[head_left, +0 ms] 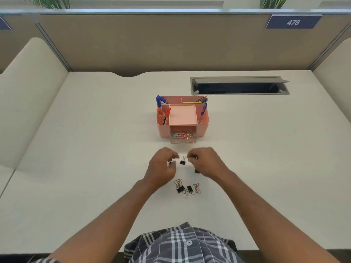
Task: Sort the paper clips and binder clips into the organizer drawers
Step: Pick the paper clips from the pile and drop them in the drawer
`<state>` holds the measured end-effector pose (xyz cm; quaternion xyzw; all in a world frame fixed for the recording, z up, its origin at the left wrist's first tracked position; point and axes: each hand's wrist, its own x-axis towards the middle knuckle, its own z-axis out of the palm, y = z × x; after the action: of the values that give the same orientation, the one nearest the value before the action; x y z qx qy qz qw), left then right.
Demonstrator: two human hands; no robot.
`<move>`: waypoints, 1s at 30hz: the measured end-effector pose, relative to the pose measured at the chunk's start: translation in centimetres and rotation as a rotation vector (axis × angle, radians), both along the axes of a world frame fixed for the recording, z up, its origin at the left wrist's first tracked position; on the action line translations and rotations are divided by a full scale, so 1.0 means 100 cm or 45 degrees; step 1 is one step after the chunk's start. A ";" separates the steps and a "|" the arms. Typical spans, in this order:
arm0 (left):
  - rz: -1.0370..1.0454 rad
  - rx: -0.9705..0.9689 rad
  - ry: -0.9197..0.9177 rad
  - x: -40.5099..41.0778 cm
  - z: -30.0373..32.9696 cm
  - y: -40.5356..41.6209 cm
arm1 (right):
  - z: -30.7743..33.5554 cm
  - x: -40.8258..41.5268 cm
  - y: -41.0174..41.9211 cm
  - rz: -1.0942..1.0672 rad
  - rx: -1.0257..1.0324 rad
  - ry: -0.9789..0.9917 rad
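Right now a black binder clip [183, 162] lies on the surface [95, 149] between my two hands, just in front of the pink organizer [204, 128], whose clear lower drawer [183, 138] stands pulled out with paper clips in it. My left hand [161, 166] is curled narrow, seemingly pinching a small dark clip, and my right hand [204, 162] is likewise closed on something I cannot make out. I judge I am mid-sort, gathering binder clips. A mixed heap [187, 187] waits nearer me, so next I must carry these to a drawer apart from the paper clips.
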<state>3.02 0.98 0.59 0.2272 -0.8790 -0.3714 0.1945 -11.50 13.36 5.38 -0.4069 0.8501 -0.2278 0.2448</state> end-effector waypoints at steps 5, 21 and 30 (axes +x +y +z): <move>-0.367 -0.070 -0.255 0.038 -0.032 0.022 | -0.024 0.029 0.026 0.369 0.462 0.047; -0.292 -0.228 -0.246 0.040 -0.040 0.020 | -0.037 0.026 0.031 0.177 0.231 0.099; 0.007 -0.284 -0.368 0.038 -0.041 0.004 | -0.043 0.010 0.028 -0.021 0.198 0.181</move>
<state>6.81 1.35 -3.49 0.2575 -0.9330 -0.2345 0.0910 -10.49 16.13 1.06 -0.3949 0.8837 -0.1334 0.2128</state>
